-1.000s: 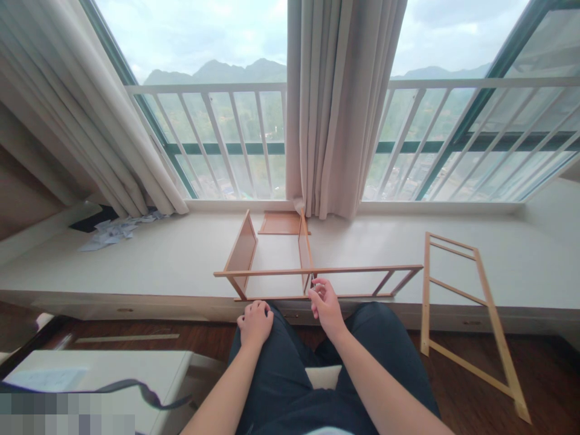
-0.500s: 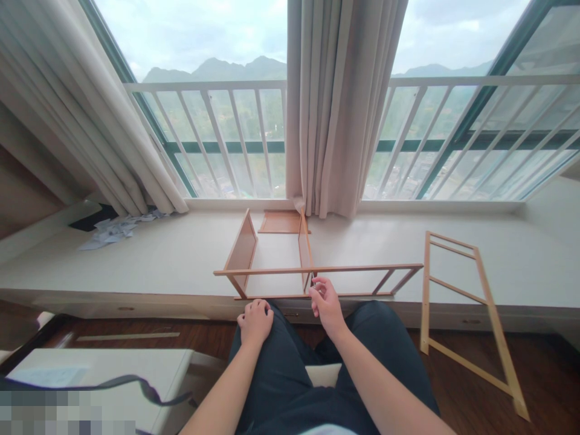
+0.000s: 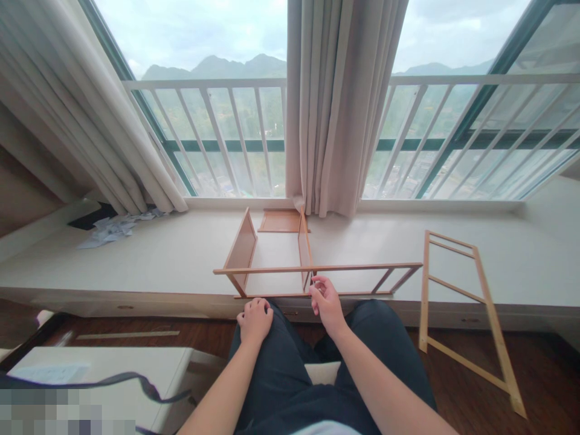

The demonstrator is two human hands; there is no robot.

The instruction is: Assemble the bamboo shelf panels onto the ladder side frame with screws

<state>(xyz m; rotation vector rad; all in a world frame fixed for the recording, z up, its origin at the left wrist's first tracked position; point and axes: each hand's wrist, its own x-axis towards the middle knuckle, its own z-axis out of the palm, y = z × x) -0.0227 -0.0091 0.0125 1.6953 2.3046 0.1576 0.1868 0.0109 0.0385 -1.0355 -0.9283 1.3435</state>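
Note:
A partly assembled wooden rack (image 3: 267, 270) lies on its side on the white window ledge, with two panels standing up from its long frame. My right hand (image 3: 327, 302) is at the rack's near side, by the foot of the middle panel (image 3: 305, 248). Its thumb and fingers are pinched together at a small dark thing that I cannot make out. On my left knee rests my left hand (image 3: 256, 320), fingers loosely spread and holding nothing.
A separate wooden frame (image 3: 493, 320) leans against the ledge (image 3: 149, 266) at the right. Behind the rack lies a wooden panel (image 3: 281, 221). Crumpled paper (image 3: 109, 231) lies at the ledge's left end. A white surface (image 3: 136, 368) with a dark strap stands lower left.
The view has shifted very slightly. Both hands and the rack stay in nearly the same places.

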